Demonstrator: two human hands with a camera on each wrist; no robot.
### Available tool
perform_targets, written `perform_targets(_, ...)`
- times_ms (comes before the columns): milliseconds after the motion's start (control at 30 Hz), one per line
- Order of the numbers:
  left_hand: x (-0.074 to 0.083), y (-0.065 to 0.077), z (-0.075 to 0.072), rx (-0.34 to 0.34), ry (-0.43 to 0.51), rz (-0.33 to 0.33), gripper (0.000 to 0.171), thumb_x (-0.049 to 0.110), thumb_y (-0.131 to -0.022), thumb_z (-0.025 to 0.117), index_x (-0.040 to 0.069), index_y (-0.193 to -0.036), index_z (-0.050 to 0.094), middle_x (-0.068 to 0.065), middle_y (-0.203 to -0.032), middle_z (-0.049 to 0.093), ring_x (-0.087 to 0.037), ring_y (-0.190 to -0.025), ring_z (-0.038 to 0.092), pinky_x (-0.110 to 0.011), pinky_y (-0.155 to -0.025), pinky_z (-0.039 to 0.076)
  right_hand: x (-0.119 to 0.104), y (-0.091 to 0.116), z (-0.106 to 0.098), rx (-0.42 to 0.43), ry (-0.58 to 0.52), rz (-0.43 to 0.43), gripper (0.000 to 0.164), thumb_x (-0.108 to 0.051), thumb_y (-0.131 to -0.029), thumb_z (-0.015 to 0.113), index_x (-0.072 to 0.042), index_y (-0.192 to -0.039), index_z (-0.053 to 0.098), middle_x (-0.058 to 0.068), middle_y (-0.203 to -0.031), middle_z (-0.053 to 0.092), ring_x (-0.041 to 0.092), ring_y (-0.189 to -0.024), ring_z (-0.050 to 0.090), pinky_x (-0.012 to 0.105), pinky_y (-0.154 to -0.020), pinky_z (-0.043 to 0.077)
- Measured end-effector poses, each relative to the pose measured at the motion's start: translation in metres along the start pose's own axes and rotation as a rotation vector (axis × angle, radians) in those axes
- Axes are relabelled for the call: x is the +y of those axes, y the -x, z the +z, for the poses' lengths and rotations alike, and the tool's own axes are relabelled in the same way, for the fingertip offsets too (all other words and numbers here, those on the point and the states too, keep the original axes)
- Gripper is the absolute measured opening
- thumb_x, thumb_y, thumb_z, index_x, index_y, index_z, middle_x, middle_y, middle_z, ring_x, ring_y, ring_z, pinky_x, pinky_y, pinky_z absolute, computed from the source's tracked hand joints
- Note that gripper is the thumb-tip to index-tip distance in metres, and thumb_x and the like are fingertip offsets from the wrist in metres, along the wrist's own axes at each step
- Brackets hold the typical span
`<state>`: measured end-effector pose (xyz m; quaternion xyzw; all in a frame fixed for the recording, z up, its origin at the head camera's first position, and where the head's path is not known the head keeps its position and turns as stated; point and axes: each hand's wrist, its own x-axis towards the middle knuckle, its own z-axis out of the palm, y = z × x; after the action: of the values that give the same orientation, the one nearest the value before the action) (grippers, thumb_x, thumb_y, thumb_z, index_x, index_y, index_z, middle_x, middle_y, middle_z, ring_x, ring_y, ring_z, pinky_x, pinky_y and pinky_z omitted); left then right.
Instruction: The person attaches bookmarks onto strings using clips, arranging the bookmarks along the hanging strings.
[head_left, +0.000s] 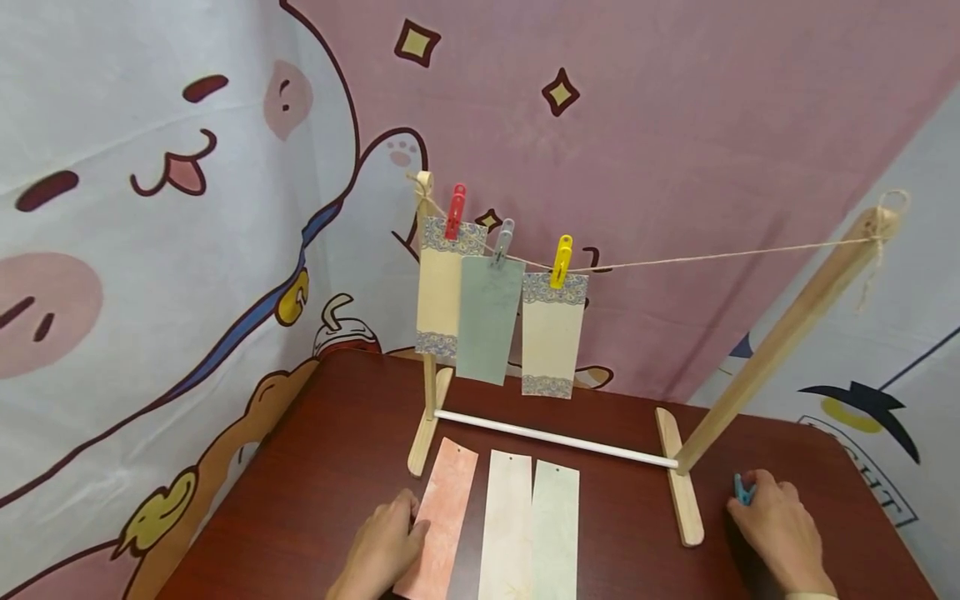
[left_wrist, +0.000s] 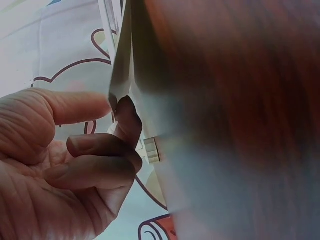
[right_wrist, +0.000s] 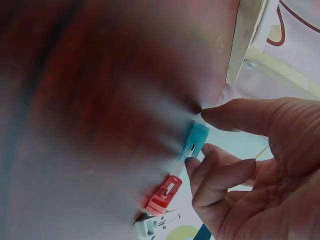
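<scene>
My left hand pinches the left edge of a pink paper strip between thumb and forefinger; the left wrist view shows the strip's edge lifted slightly off the table. Beside it lie a cream strip and a pale green strip, each with a small hole near the top. My right hand rests at the table's right, its thumb and fingers spread around a blue clothespin. The thumb stays apart from that clothespin. Nearby in the right wrist view are a red clothespin and a grey clothespin.
A wooden stand with a right post and white crossbar carries a string. Red, grey and yellow clothespins hold three paper cards there. A printed cloth hangs behind the table.
</scene>
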<state>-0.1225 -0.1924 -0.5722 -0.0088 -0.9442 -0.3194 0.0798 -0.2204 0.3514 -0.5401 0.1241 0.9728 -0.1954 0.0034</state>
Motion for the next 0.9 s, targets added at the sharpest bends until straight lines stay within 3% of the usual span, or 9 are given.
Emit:
perform_targets(167,-0.012,-0.002,0.009,-0.013,-0.034,-0.041,0.028,0.017,-0.093,0.085,0.020,-0.089,0.057,0.007,-0.071,0.054,-0.016,-0.064,0.055,-0.044,-0.056,0.045,0.005,-0.005,-0.001,-0.035,0.027,-0.066,0.030,-0.014,-0.093,0.070,0.009,-0.111,0.064,0.030,-0.097,0.061,0.051,-0.089,0.063,0.067,-0.076,0.050)
perform_targets(300,-0.018,0.001,0.013,0.035,-0.028,0.018,0.026,0.020,-0.096,0.081,0.019,-0.089,0.056,0.007,-0.070,0.052,-0.016,-0.062,0.052,-0.044,-0.054,0.042,0.006,-0.007,-0.001,-0.031,0.036,-0.120,0.015,-0.015,-0.094,0.073,-0.001,-0.093,0.069,0.018,-0.086,0.064,0.043,-0.081,0.065,0.064,-0.072,0.050)
perform_targets(400,0.002,0.006,-0.005,0.048,-0.003,0.057,0.024,0.016,-0.098,0.078,0.016,-0.089,0.055,0.005,-0.069,0.050,-0.016,-0.062,0.050,-0.044,-0.054,0.041,0.003,-0.005,-0.001,-0.031,0.029,-0.116,0.017,-0.019,-0.096,0.073,-0.007,-0.086,0.069,0.011,-0.080,0.064,0.035,-0.075,0.063,0.059,-0.068,0.049)
perform_targets(533,0.021,0.006,-0.022,0.032,0.028,0.044,0.026,0.010,-0.095,0.081,0.016,-0.086,0.057,0.009,-0.069,0.049,-0.012,-0.062,0.049,-0.039,-0.054,0.042,0.000,-0.001,-0.001,-0.018,0.016,-0.093,0.021,-0.023,-0.097,0.074,-0.010,-0.082,0.067,0.006,-0.075,0.061,0.029,-0.071,0.060,0.053,-0.063,0.046)
perform_targets(733,0.029,0.003,-0.030,0.036,0.145,0.053,0.025,0.005,-0.094,0.085,0.015,-0.083,0.065,0.012,-0.071,0.053,-0.001,-0.062,0.045,-0.027,-0.057,0.042,-0.007,0.005,0.002,0.041,-0.032,-0.009,0.027,-0.026,-0.100,0.075,-0.001,-0.091,0.067,0.008,-0.075,0.060,0.029,-0.071,0.058,0.047,-0.062,0.044)
perform_targets(900,0.030,0.001,-0.033,0.077,0.246,0.058,0.024,0.004,-0.091,0.087,0.016,-0.080,0.069,0.014,-0.070,0.055,0.000,-0.062,0.046,-0.026,-0.059,0.043,-0.012,0.008,0.001,0.126,-0.077,0.054,0.046,-0.027,-0.099,0.078,0.013,-0.118,0.065,0.025,-0.091,0.071,0.045,-0.085,0.066,0.062,-0.078,0.048)
